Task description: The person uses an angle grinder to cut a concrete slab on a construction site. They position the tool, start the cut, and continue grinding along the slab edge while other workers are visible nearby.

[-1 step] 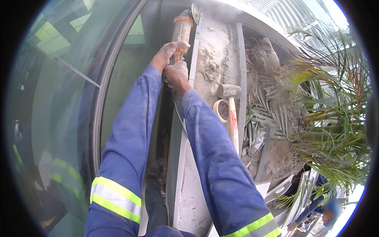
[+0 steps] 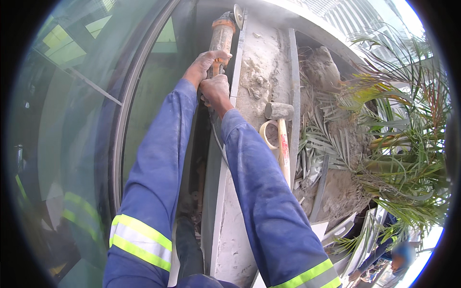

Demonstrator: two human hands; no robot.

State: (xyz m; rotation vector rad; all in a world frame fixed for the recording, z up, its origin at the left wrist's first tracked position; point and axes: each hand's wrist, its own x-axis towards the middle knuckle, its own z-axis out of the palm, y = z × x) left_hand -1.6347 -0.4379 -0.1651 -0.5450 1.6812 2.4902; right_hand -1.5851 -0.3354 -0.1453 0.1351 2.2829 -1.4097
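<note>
Both of my arms reach far forward to a dusty orange angle grinder (image 2: pixel 222 39). My left hand (image 2: pixel 204 66) is wrapped round its body, and my right hand (image 2: pixel 216 91) grips the rear end just behind. The grinder's disc (image 2: pixel 238 17) stands on edge against the thin pale rim (image 2: pixel 238 60) of a ledge. Dust hangs in the air beyond the disc. A cable (image 2: pixel 217 136) runs back from the tool below my right hand. On the ledge, right of my right forearm, lie a mallet (image 2: pixel 279 111) with a wooden handle and a roll of tape (image 2: pixel 270 134).
Glass panes (image 2: pixel 158 91) rise close on the left. The ledge's mortar-covered top (image 2: pixel 261 62) runs forward. Right of it is a planting bed with palm fronds (image 2: pixel 394 110) and a dusty lump (image 2: pixel 322 69). Another person in a blue helmet (image 2: pixel 403 254) is at lower right.
</note>
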